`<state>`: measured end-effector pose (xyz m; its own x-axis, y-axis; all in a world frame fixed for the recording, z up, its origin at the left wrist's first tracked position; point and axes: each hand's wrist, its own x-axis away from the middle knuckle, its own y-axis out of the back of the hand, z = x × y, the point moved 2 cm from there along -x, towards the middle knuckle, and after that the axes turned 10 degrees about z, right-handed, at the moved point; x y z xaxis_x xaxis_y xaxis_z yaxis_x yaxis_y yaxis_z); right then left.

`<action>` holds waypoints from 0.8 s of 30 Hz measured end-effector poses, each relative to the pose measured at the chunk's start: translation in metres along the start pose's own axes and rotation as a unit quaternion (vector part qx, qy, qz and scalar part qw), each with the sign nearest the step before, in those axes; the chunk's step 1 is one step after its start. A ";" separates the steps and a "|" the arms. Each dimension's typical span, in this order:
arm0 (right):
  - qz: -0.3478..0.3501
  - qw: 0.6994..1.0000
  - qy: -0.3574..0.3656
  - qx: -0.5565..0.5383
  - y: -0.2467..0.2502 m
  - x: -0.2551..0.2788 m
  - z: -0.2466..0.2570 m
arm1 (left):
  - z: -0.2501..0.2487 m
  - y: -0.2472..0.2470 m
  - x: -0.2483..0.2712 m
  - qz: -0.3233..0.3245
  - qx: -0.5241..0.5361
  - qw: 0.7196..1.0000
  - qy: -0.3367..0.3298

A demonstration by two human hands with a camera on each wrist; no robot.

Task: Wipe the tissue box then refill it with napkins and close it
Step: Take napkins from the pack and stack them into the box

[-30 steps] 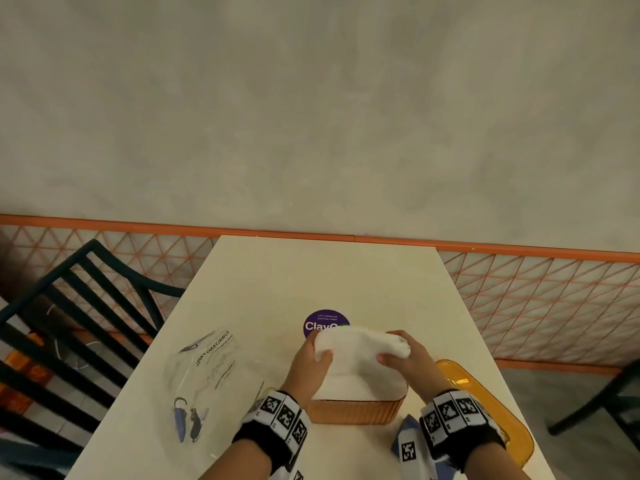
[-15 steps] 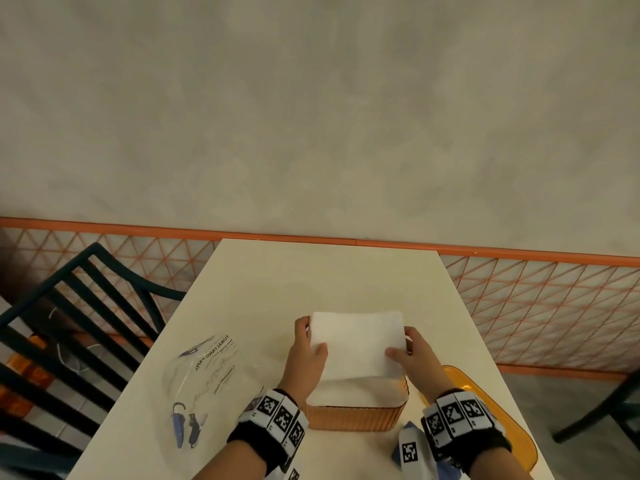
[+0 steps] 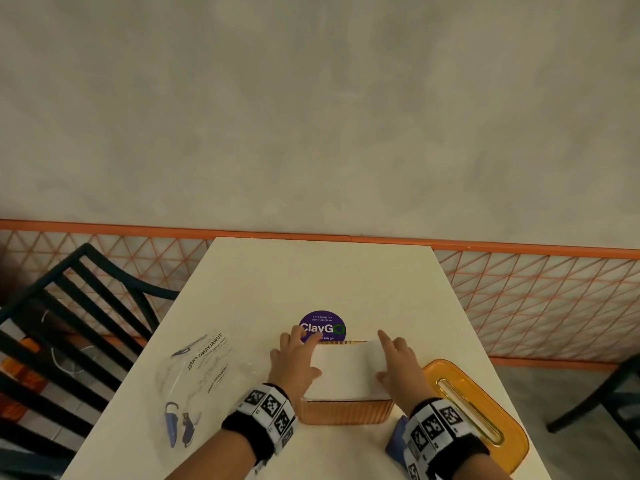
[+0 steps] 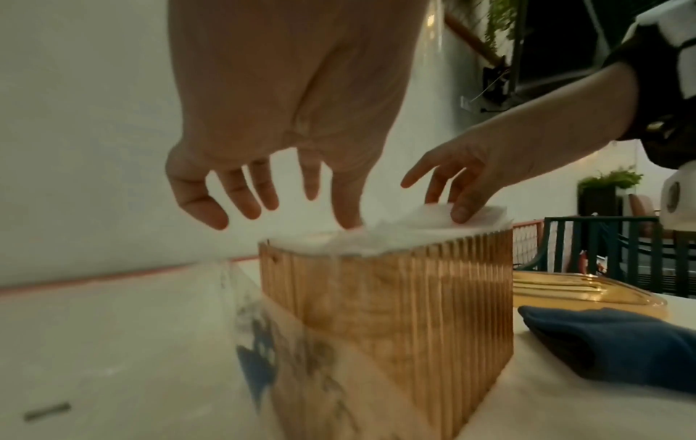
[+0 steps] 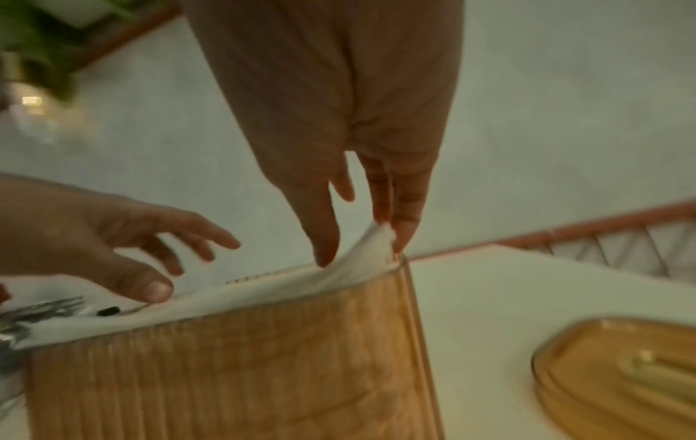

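Note:
An orange ribbed tissue box (image 3: 346, 412) stands open near the table's front edge, filled to the rim with a white napkin stack (image 3: 346, 372). My left hand (image 3: 301, 355) lies at the stack's left edge with fingers spread and its thumb touching the napkins (image 4: 376, 235). My right hand (image 3: 391, 358) presses the right edge with straight fingers. In the right wrist view its fingertips (image 5: 324, 253) push a raised napkin corner (image 5: 376, 241) down at the box wall (image 5: 244, 372). The orange slotted lid (image 3: 474, 410) lies on the table to the right.
A folded blue cloth (image 3: 396, 441) lies between box and lid. An empty clear plastic wrapper (image 3: 194, 375) lies left of the box. A purple round sticker (image 3: 322, 325) is on the table behind it. A dark slatted chair (image 3: 69, 323) stands left.
The napkin stack has gone down from above the box into it. Both hands went from holding its sides to lying with straight fingers on its top edges.

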<state>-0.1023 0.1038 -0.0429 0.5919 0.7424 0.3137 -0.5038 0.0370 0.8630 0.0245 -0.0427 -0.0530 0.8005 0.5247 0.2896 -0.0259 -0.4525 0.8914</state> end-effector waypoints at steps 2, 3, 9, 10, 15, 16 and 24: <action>-0.016 0.996 0.050 0.077 0.005 0.005 -0.003 | 0.005 0.006 0.006 0.044 -0.053 0.995 -0.066; 0.001 0.993 0.068 0.098 0.007 0.007 -0.005 | 0.007 0.008 0.008 0.087 -0.079 0.989 -0.086; 0.150 0.978 0.082 0.122 0.002 -0.003 -0.015 | 0.011 0.010 0.003 0.222 -0.128 0.963 -0.086; 0.153 0.978 0.080 0.120 -0.001 -0.005 -0.017 | 0.010 0.008 0.002 0.220 -0.135 0.962 -0.088; 0.159 0.976 0.071 0.130 -0.011 -0.010 -0.018 | 0.007 -0.004 0.002 0.175 -0.186 0.960 -0.112; 0.162 0.975 0.069 0.138 -0.012 -0.011 -0.017 | 0.005 -0.005 0.002 0.168 -0.191 0.960 -0.114; 0.191 0.961 0.066 0.189 -0.010 -0.015 -0.012 | -0.014 -0.007 0.002 0.174 -0.229 0.954 -0.088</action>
<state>-0.1136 0.0998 -0.0611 0.3110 0.7326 0.6054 -0.3888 -0.4832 0.7844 0.0177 -0.0288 -0.0535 0.7831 0.2530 0.5681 -0.5346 -0.1927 0.8228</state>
